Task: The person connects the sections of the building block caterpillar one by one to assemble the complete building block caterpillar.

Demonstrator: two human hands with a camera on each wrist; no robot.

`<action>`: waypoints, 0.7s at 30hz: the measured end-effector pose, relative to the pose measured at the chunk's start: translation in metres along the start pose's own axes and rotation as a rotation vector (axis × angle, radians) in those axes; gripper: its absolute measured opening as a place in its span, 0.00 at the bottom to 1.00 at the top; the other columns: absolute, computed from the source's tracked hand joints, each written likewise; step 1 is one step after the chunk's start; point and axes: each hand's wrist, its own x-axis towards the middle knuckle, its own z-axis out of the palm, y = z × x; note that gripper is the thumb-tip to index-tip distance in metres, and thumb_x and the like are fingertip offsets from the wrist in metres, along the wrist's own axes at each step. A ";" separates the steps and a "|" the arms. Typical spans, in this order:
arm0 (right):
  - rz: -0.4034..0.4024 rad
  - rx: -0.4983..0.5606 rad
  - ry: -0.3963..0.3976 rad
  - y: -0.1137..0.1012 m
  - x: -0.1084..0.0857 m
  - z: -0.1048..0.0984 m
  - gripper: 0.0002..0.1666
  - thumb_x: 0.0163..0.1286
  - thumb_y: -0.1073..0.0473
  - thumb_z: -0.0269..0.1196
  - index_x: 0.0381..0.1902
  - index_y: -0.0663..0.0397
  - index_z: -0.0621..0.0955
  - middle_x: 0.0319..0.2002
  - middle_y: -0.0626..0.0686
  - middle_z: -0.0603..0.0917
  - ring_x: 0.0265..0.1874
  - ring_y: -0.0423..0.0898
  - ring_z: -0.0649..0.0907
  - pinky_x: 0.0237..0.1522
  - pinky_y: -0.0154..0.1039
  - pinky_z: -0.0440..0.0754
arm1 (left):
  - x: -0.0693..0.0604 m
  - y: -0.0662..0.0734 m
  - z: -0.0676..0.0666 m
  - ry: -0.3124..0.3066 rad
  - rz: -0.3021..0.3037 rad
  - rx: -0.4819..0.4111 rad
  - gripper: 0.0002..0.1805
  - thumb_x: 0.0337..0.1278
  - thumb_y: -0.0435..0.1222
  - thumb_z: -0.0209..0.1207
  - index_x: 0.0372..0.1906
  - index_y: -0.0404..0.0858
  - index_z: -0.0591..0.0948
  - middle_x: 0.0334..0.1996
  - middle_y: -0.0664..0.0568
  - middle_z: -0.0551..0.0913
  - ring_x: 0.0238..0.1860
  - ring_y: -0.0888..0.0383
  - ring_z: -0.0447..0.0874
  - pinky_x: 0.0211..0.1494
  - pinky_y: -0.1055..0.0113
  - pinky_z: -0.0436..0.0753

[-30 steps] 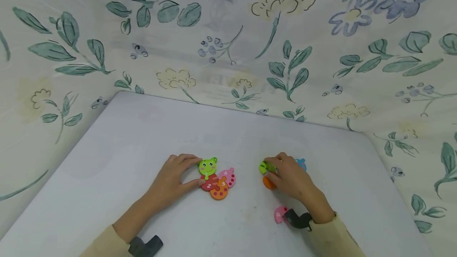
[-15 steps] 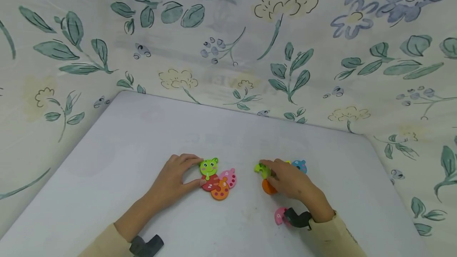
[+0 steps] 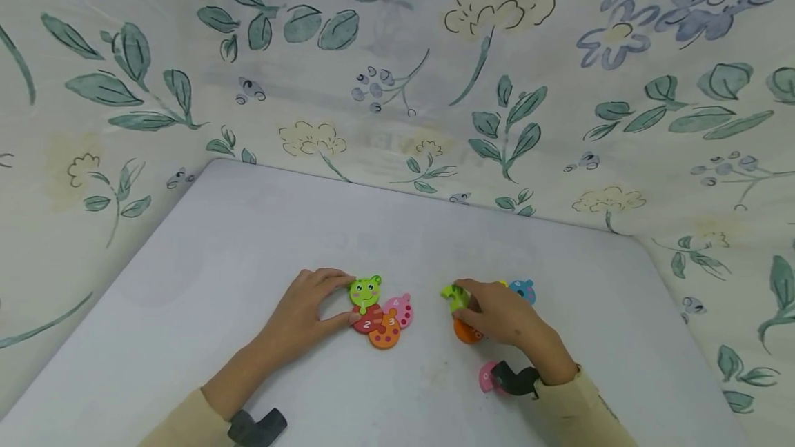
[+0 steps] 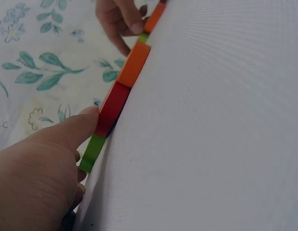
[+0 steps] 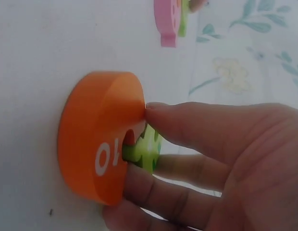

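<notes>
In the head view my left hand (image 3: 313,305) holds a joined caterpillar puzzle, its thumb on the red piece 2 (image 3: 368,321) and its fingers at the green smiling head (image 3: 364,292). An orange piece 3 (image 3: 385,333) and a pink piece 4 (image 3: 399,310) are linked to these. To the right, my right hand (image 3: 502,310) pinches a green puzzle piece (image 3: 456,295). Just below that lies an orange piece marked 10 (image 5: 98,139); in the right wrist view the green piece (image 5: 144,149) overlaps its notch and my fingertips touch it. Whether they interlock, I cannot tell.
A blue piece (image 3: 523,290) and part of a yellow one (image 3: 503,283) lie behind my right hand. A pink piece (image 3: 488,376) sits partly under the black wrist mount (image 3: 515,379). Floral cloth (image 3: 385,136) rises behind the white table (image 3: 292,219).
My right hand has shifted slightly left and turned the green piece. The orange piece beneath has slid a little toward me, and a yellow piece has come into view. My left hand stays put.
</notes>
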 end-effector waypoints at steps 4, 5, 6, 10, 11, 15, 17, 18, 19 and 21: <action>0.028 0.001 0.012 -0.003 0.002 0.002 0.35 0.70 0.50 0.72 0.70 0.55 0.77 0.27 0.45 0.79 0.26 0.44 0.77 0.28 0.39 0.77 | 0.000 -0.001 0.000 -0.001 0.003 0.005 0.35 0.55 0.52 0.76 0.67 0.47 0.81 0.64 0.56 0.79 0.54 0.57 0.71 0.54 0.55 0.77; 0.036 0.003 0.015 -0.005 0.002 0.003 0.36 0.69 0.50 0.73 0.70 0.55 0.77 0.27 0.46 0.79 0.26 0.44 0.77 0.28 0.39 0.77 | 0.000 -0.001 0.000 -0.002 0.002 0.006 0.35 0.55 0.52 0.76 0.68 0.47 0.81 0.64 0.56 0.79 0.54 0.57 0.71 0.54 0.56 0.77; 0.046 0.004 0.018 -0.005 0.003 0.005 0.36 0.69 0.49 0.73 0.71 0.54 0.77 0.27 0.46 0.79 0.27 0.44 0.77 0.27 0.39 0.77 | 0.000 -0.001 0.000 -0.002 0.003 0.006 0.35 0.55 0.52 0.76 0.68 0.47 0.81 0.64 0.56 0.79 0.54 0.57 0.71 0.54 0.55 0.77; 0.052 0.000 0.039 -0.008 0.005 0.009 0.38 0.67 0.50 0.74 0.71 0.53 0.76 0.28 0.47 0.78 0.28 0.45 0.77 0.27 0.40 0.75 | 0.000 -0.001 0.000 0.002 0.005 0.005 0.35 0.55 0.52 0.76 0.67 0.47 0.81 0.64 0.56 0.79 0.55 0.57 0.71 0.55 0.55 0.77; 0.048 -0.004 0.048 -0.009 0.006 0.010 0.37 0.67 0.50 0.75 0.71 0.53 0.77 0.28 0.47 0.78 0.29 0.45 0.76 0.28 0.40 0.75 | 0.000 -0.001 0.001 0.004 0.008 0.005 0.35 0.55 0.52 0.76 0.67 0.47 0.81 0.63 0.57 0.79 0.55 0.57 0.71 0.54 0.55 0.77; 0.027 -0.017 0.072 -0.010 0.007 0.011 0.35 0.67 0.52 0.75 0.70 0.52 0.78 0.28 0.47 0.77 0.30 0.45 0.76 0.29 0.40 0.74 | 0.000 -0.002 0.001 0.012 0.022 0.000 0.35 0.55 0.52 0.76 0.66 0.47 0.82 0.63 0.57 0.79 0.53 0.58 0.71 0.54 0.56 0.76; 0.018 -0.026 0.080 -0.010 0.007 0.012 0.34 0.67 0.53 0.75 0.69 0.52 0.79 0.28 0.47 0.76 0.31 0.45 0.75 0.29 0.40 0.74 | 0.000 -0.002 0.001 0.016 0.030 -0.002 0.34 0.55 0.52 0.76 0.66 0.46 0.82 0.63 0.57 0.79 0.52 0.58 0.71 0.53 0.57 0.76; 0.015 -0.031 0.082 -0.010 0.007 0.012 0.34 0.67 0.53 0.75 0.69 0.52 0.80 0.29 0.47 0.76 0.31 0.45 0.75 0.29 0.40 0.74 | 0.000 -0.002 0.001 0.018 0.032 -0.003 0.34 0.55 0.52 0.77 0.66 0.46 0.82 0.63 0.58 0.79 0.52 0.58 0.71 0.53 0.57 0.76; 0.010 -0.038 0.085 -0.010 0.007 0.012 0.34 0.67 0.53 0.75 0.68 0.52 0.80 0.29 0.46 0.76 0.31 0.45 0.75 0.30 0.39 0.75 | 0.000 -0.003 0.001 0.019 0.034 -0.003 0.34 0.55 0.52 0.77 0.66 0.46 0.82 0.63 0.58 0.79 0.52 0.58 0.71 0.53 0.57 0.76; -0.001 -0.054 0.090 -0.011 0.007 0.012 0.33 0.67 0.53 0.75 0.68 0.52 0.80 0.30 0.46 0.76 0.32 0.44 0.75 0.31 0.39 0.75 | 0.000 -0.003 0.000 0.022 0.036 -0.001 0.34 0.55 0.52 0.77 0.66 0.46 0.82 0.63 0.57 0.79 0.52 0.58 0.71 0.53 0.56 0.76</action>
